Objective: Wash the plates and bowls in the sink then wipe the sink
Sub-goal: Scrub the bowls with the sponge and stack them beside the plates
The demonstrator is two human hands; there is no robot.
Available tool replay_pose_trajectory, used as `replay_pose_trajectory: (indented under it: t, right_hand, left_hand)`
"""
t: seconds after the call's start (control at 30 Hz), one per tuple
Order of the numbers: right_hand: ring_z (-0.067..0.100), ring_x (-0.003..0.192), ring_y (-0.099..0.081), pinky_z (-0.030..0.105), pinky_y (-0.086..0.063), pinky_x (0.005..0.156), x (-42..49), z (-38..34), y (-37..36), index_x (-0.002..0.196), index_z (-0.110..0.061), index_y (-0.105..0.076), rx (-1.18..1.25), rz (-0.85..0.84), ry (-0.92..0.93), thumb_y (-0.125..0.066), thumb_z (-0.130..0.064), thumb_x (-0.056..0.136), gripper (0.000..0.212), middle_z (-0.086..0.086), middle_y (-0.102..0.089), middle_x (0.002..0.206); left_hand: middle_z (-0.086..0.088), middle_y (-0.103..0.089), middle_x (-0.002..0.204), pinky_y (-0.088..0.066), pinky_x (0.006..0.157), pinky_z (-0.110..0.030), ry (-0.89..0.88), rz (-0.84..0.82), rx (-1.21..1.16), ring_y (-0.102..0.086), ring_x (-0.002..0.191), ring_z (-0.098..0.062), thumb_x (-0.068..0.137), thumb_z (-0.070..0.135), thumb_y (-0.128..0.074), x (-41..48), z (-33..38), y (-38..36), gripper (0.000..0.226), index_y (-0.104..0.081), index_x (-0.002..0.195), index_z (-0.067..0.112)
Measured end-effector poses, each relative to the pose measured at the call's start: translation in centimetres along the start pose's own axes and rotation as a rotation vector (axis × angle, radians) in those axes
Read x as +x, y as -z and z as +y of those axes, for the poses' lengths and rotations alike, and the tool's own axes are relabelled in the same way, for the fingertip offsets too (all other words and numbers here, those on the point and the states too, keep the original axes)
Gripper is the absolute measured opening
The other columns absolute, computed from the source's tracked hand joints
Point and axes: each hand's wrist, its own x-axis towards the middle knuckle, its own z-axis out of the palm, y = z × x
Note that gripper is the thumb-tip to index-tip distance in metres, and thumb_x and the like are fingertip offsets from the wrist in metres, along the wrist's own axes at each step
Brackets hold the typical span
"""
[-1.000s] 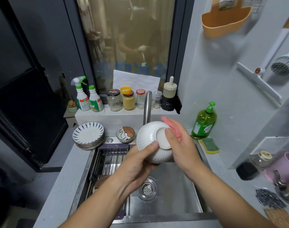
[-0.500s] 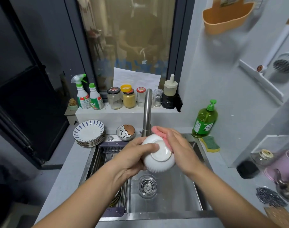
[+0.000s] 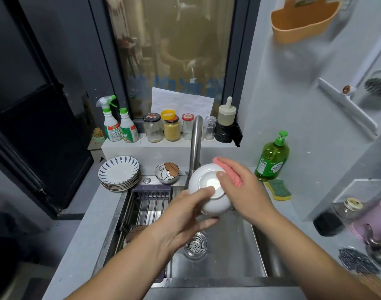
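Over the steel sink [image 3: 233, 252] my left hand [image 3: 185, 215] grips a white ribbed bowl [image 3: 209, 191], turned so its foot ring faces me. My right hand [image 3: 243, 189] holds a pink sponge [image 3: 228, 169] against the bowl's far right side, thumb on the foot ring. A stack of blue-striped plates [image 3: 119, 173] sits on the counter at the back left. Beside the stack stands a small painted bowl [image 3: 167, 172]. Brown dishes [image 3: 135, 232] lie under the drying rack [image 3: 146, 204] in the sink's left part.
The tap [image 3: 196, 139] rises just behind the bowl, drain strainer [image 3: 195, 245] below. A green soap bottle [image 3: 273, 156] and a yellow-green sponge [image 3: 279, 189] sit at right. Jars and spray bottles [image 3: 116, 124] line the ledge. A kettle [image 3: 378, 250] and scourer [image 3: 354, 260] lie far right.
The bowl has been turned in my hands so its base faces me more. The pink sponge has slid round its far side.
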Motion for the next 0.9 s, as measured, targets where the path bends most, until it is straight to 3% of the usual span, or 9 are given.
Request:
replay_pose_trajectory:
  t: [0.17, 0.23, 0.3, 0.4, 0.5, 0.6, 0.7, 0.8, 0.9]
  right_hand:
    - [0.002, 0.122, -0.061, 0.038, -0.045, 0.111, 1.0, -1.8, 2.5, 0.115, -0.042, -0.07, -0.132, -0.246, 0.004, -0.067, -0.035, 0.089, 0.027, -0.019, -0.069, 0.125]
    - [-0.001, 0.119, -0.061, 0.034, -0.045, 0.111, 1.1, -2.3, 2.9, 0.115, -0.04, -0.07, -0.151, -0.302, 0.016, -0.067, -0.022, 0.095, 0.027, -0.02, -0.07, 0.123]
    - [0.0, 0.119, -0.062, 0.036, -0.045, 0.111, 1.3, -2.2, 2.9, 0.114, -0.036, -0.072, -0.124, -0.314, -0.001, -0.066, -0.019, 0.096, 0.026, -0.017, -0.072, 0.121]
    - [0.0, 0.123, -0.059, 0.037, -0.042, 0.114, 0.8, -1.3, 2.2, 0.118, -0.036, -0.07, -0.04, -0.2, 0.02, -0.059, -0.034, 0.096, 0.025, -0.012, -0.068, 0.128]
    - [-0.007, 0.134, -0.043, 0.029, -0.031, 0.12, -0.4, 0.0, 1.2, 0.139, -0.034, -0.058, -0.118, -0.041, 0.1, -0.041, -0.048, 0.098, 0.046, -0.012, -0.053, 0.141]
    - [0.004, 0.153, -0.016, 0.036, -0.015, 0.127, -2.4, 1.4, -0.7, 0.155, -0.034, -0.034, -0.145, 0.039, 0.152, -0.033, -0.044, 0.103, 0.053, -0.013, -0.028, 0.161]
    - [0.005, 0.155, 0.005, 0.02, -0.002, 0.124, -4.6, 2.2, -2.6, 0.156, -0.04, -0.016, -0.157, 0.046, 0.182, -0.033, -0.039, 0.105, 0.054, -0.013, -0.005, 0.169]
    - [0.003, 0.155, -0.002, 0.019, -0.005, 0.124, -4.6, 2.6, -2.5, 0.154, -0.041, -0.017, -0.055, 0.105, 0.191, -0.031, -0.045, 0.102, 0.054, -0.013, -0.009, 0.168]
    - [0.001, 0.148, -0.029, 0.03, -0.025, 0.124, -2.9, 2.2, -1.4, 0.152, -0.036, -0.031, 0.208, 0.15, 0.099, -0.036, -0.046, 0.1, 0.052, -0.015, -0.034, 0.16]
  left_hand:
    - [-0.016, -0.073, 0.112, -0.063, 0.08, -0.058, -0.025, -0.022, 0.178, -0.073, 0.105, -0.035, 0.072, 0.022, -0.091, 0.1, 1.5, 0.9, 0.064, -0.061, 0.126, 0.005]
    - [-0.018, -0.072, 0.116, -0.058, 0.088, -0.064, -0.009, -0.076, 0.272, -0.07, 0.116, -0.039, 0.073, 0.027, -0.084, 0.3, 2.2, 1.1, 0.066, -0.061, 0.132, 0.008]
    - [-0.022, -0.07, 0.123, -0.056, 0.092, -0.066, 0.038, -0.145, 0.297, -0.067, 0.118, -0.044, 0.076, 0.027, -0.08, 0.4, 2.6, 1.1, 0.061, -0.062, 0.133, 0.012]
    - [-0.017, -0.073, 0.114, -0.062, 0.081, -0.058, 0.038, -0.152, 0.222, -0.073, 0.107, -0.039, 0.076, 0.025, -0.078, 0.6, 2.5, 0.3, 0.055, -0.063, 0.128, 0.013]
    - [-0.017, -0.072, 0.116, -0.061, 0.081, -0.059, 0.005, -0.098, 0.07, -0.071, 0.108, -0.041, 0.076, 0.018, -0.08, 1.0, 1.7, -0.6, 0.058, -0.062, 0.13, 0.01]
    - [-0.02, -0.07, 0.129, -0.058, 0.089, -0.062, -0.034, -0.114, -0.182, -0.067, 0.12, -0.04, 0.084, 0.018, -0.068, 1.3, 1.4, -1.4, 0.057, -0.058, 0.139, 0.006]
    - [-0.023, -0.065, 0.136, -0.051, 0.103, -0.059, -0.086, -0.137, -0.278, -0.065, 0.126, -0.036, 0.091, 0.016, -0.065, 1.3, 1.1, -2.0, 0.057, -0.052, 0.145, 0.003]
    - [-0.024, -0.066, 0.134, -0.056, 0.097, -0.058, -0.133, -0.061, -0.274, -0.068, 0.12, -0.038, 0.094, 0.012, -0.067, 1.2, 0.0, -2.5, 0.056, -0.048, 0.146, 0.005]
    - [-0.025, -0.069, 0.126, -0.062, 0.084, -0.056, -0.144, -0.007, -0.243, -0.073, 0.106, -0.038, 0.096, 0.007, -0.064, 0.5, -0.9, -3.2, 0.046, -0.05, 0.139, 0.005]
